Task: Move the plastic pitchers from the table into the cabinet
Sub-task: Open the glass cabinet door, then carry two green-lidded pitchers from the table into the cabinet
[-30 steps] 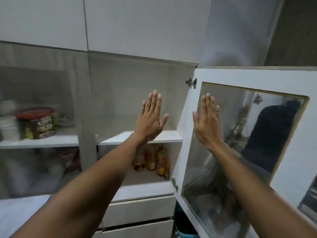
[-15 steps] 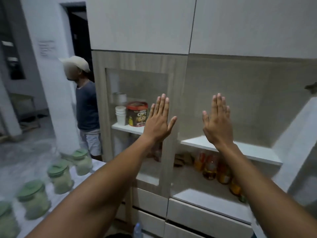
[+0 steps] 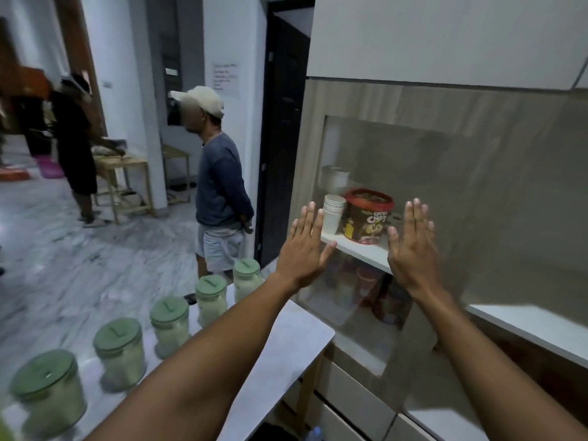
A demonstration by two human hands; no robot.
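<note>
We hold both arms out in front of us, palms facing away, fingers straight up. The left hand (image 3: 302, 253) is spread flat with the thumb angled out to the right; it grips nothing. The right hand (image 3: 413, 249) is likewise flat and spread, fingers close together, thumb out to the left, and it too grips nothing. Whether either palm touches the cabinet (image 3: 477, 148) glass we cannot tell. The hands are apart, and between them, behind the glass, we see a stack of white cups (image 3: 333, 213) and a brown tub (image 3: 367, 216) with a red lid, side by side on a white shelf (image 3: 359, 251). More containers sit blurred on the level below. The five pitchers (image 3: 168, 326) stand on the table (image 3: 286, 338) in a row along its left edge, running from the near left corner toward the far end by the cabinet. Each is clear with a green lid and holds something pale; none is touched by a hand. The left forearm crosses above the table's right side. Beyond the far end of the table a person in a cap (image 3: 199, 100) and blue shirt stands on the marble floor (image 3: 79, 265), turned away. Farther left a second person (image 3: 74, 141) in dark clothes leans over a wooden bench (image 3: 124, 173).
</note>
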